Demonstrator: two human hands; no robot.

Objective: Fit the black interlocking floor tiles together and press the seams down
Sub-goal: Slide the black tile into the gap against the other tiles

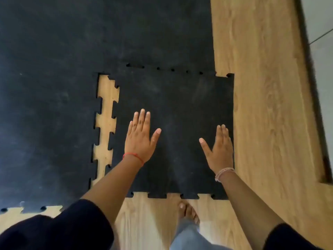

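Note:
A loose black interlocking tile (180,109) lies on the wooden floor, its far edge meeting the laid black mat (72,51) along a toothed seam (171,69) where small holes still show. A strip of bare wood (105,123) separates the tile's left teeth from the mat's teeth. My left hand (139,139) rests flat on the tile's left part, fingers spread. My right hand (220,148) lies flat near the tile's right edge, which juts out past the mat's right edge.
Wooden floor (266,105) runs along the right and in front of the tile. A dark threshold strip (313,105) and pale floor lie at the far right. My bare foot (188,212) stands just before the tile's near edge.

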